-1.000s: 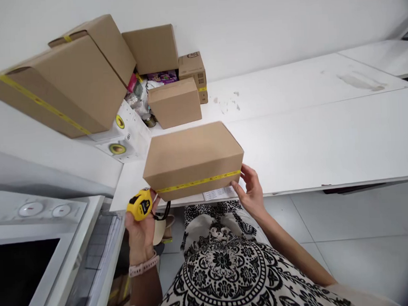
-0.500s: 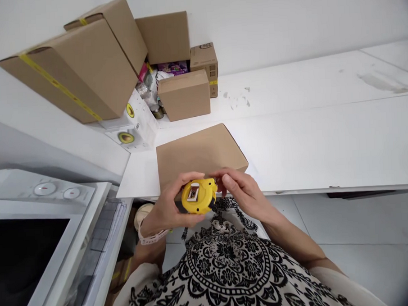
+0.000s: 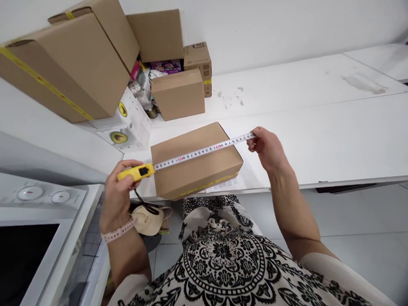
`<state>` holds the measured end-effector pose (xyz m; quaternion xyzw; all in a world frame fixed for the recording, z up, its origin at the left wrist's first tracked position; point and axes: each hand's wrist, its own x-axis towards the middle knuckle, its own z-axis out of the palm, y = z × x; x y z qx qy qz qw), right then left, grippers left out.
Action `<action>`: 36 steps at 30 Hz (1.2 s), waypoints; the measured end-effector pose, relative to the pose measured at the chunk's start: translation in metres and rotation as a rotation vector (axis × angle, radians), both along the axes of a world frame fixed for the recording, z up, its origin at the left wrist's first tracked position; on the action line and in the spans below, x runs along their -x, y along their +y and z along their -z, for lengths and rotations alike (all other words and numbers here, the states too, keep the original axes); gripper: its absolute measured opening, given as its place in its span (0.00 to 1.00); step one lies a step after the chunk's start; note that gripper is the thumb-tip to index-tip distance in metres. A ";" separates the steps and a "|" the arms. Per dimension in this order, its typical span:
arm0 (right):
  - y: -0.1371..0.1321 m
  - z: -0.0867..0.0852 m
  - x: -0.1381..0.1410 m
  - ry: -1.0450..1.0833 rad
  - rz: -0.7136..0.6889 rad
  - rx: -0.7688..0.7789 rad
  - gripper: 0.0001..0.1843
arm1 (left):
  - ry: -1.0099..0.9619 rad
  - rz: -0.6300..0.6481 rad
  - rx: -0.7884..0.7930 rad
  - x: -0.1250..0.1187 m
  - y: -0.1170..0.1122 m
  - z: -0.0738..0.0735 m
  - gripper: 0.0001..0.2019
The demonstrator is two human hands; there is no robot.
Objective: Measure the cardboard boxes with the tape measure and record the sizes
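My left hand (image 3: 122, 186) is closed around the yellow case of a tape measure (image 3: 136, 173), just left of a brown cardboard box (image 3: 191, 174). A black wrist strap dangles below the case. The white blade, printed with numbers, stretches across above the box's top face, past its right edge. My right hand (image 3: 266, 145) pinches the blade's free end, over the white counter. Whether the blade touches the cardboard I cannot tell. Yellow tape runs along the box's near side, and a printed sheet (image 3: 222, 185) shows partly beneath the box.
Large taped cartons (image 3: 75, 64) are stacked at the back left on white avocado-print boxes (image 3: 125, 129). A smaller carton (image 3: 179, 95) stands beside them. A white microwave (image 3: 34, 214) is at lower left. A cap (image 3: 148, 219) lies below the counter's front edge.
My hands have moved apart, left hand leftward with the case and right hand up to the right. The blade, not visible before, is now drawn out between them over the box.
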<state>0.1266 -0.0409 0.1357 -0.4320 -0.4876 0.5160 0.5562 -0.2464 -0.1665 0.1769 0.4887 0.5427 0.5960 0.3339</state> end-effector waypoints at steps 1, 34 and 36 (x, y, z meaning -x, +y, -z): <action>0.011 0.008 0.000 -0.005 0.004 0.050 0.18 | -0.033 -0.023 0.013 0.012 0.006 0.005 0.17; 0.011 0.031 0.042 -0.204 0.045 0.207 0.20 | -0.044 -0.002 0.218 0.038 0.013 0.042 0.16; 0.010 0.031 0.042 -0.196 0.042 0.212 0.20 | -0.038 -0.002 0.222 0.038 0.013 0.042 0.17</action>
